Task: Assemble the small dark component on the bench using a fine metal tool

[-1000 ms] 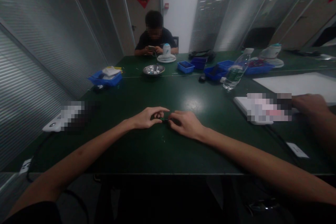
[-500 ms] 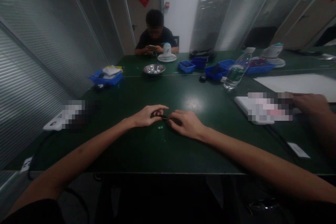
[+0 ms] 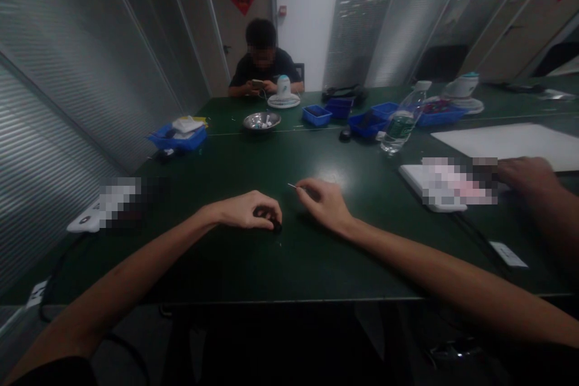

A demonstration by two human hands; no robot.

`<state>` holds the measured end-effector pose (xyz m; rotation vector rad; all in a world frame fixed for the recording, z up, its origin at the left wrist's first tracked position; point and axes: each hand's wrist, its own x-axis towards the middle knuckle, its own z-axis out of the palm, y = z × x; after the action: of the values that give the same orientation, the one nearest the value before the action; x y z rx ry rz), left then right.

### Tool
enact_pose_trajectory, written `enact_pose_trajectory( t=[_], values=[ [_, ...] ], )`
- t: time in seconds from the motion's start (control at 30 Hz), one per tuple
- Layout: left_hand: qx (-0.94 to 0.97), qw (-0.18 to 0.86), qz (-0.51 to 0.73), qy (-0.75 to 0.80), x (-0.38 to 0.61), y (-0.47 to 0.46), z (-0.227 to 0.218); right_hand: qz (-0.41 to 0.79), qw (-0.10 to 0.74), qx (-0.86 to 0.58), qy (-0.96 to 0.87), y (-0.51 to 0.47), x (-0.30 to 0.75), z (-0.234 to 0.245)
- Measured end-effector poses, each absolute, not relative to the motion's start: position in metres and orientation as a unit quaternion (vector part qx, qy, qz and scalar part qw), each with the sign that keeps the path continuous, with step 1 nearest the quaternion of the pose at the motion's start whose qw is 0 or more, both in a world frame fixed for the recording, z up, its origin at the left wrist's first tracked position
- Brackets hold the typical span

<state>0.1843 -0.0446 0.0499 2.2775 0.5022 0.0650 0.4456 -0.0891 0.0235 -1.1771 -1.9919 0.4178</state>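
My left hand [image 3: 251, 210] is curled low over the dark green table [image 3: 217, 265]. Its thumb and fingers close on a small black piece [image 3: 277, 227], mostly hidden by the fingertips. To its right and apart from it, my right hand [image 3: 324, 200] rests on its side. Between thumb and index finger it pinches a thin tool [image 3: 292, 185], whose slim metal tip points left. Most of that tool is inside the hand, so its kind is unclear.
A steel bowl [image 3: 261, 122] of small parts stands ahead, with blue trays [image 3: 316, 115] beside it. A water bottle [image 3: 400, 126] and a white device [image 3: 429, 188] stand at right, near another person's hand [image 3: 527, 178]. Another person [image 3: 262, 63] sits opposite.
My hands have moved apart. The left came down and toward me over the spot where a tiny green piece lay, now not visible. The right turned, its tool tip now pointing up and left.
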Motion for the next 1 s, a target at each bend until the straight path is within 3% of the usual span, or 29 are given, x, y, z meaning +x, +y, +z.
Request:
enact_pose_trajectory(
  t=[0.37,0.6,1.0],
  values=[
    [0.845,0.186,0.173,0.471,0.069,0.056,0.016,0.163,0.367,-0.441,-0.802,-0.089,0.447,0.021],
    [0.802,0.05,0.21,0.558,0.013,0.079,-0.002,0.157,0.361,-0.44,-0.807,-0.088,0.446,0.019],
    [0.778,-0.026,0.186,0.6,0.003,0.077,0.001,0.152,0.346,-0.435,-0.817,-0.089,0.446,0.019]
  ],
)
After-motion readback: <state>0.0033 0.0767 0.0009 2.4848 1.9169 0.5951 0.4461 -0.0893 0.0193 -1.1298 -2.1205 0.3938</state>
